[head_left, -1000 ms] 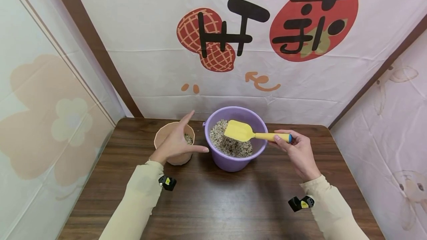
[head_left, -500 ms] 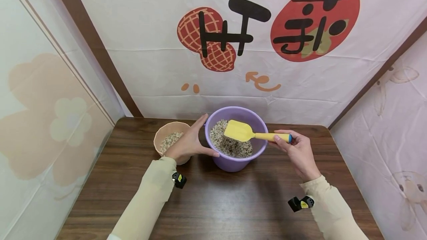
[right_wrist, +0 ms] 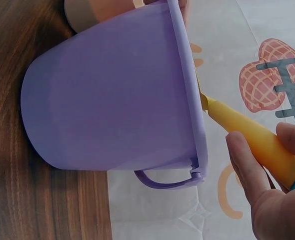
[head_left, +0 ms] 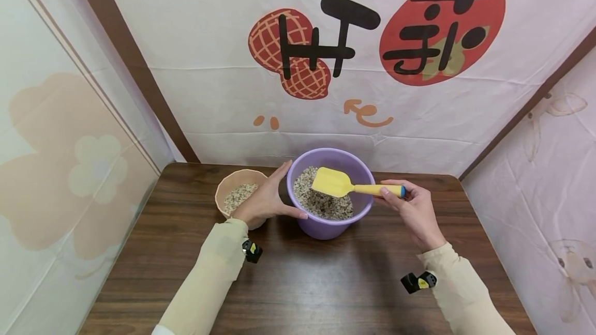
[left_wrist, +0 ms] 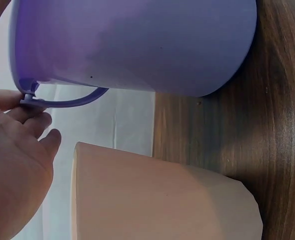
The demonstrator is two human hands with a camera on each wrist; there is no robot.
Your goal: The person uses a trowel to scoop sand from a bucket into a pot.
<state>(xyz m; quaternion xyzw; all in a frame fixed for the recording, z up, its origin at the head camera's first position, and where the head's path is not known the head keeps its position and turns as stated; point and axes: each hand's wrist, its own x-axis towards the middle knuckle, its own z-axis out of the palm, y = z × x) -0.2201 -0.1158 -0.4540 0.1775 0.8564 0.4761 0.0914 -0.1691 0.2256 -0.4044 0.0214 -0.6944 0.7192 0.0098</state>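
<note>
A purple bucket (head_left: 321,227) stands on the table, partly filled with beige-grey granules (head_left: 321,203). My left hand (head_left: 266,198) holds its left side, thumb along the front of the rim and fingers toward the back. In the left wrist view, fingers (left_wrist: 37,125) lie at the bucket's handle (left_wrist: 72,103). A yellow toy shovel (head_left: 332,182) with a blue-tipped handle is above the granules, its blade lying flat over the bucket's mouth. My right hand (head_left: 414,216) pinches the shovel's handle to the right of the rim. Left of the bucket is a peach-coloured pot (head_left: 223,195), partly behind my left hand.
Similar granules (head_left: 238,195) lie in the peach pot. Both containers are close to the back edge of the dark wooden table (head_left: 321,283). A white printed cloth (head_left: 209,92) hangs right behind it, with further cloth panels on both sides.
My left hand has moved right, from over the peach pot to the bucket's rim, uncovering granules in the pot. The right hand and shovel have stayed nearly still.
</note>
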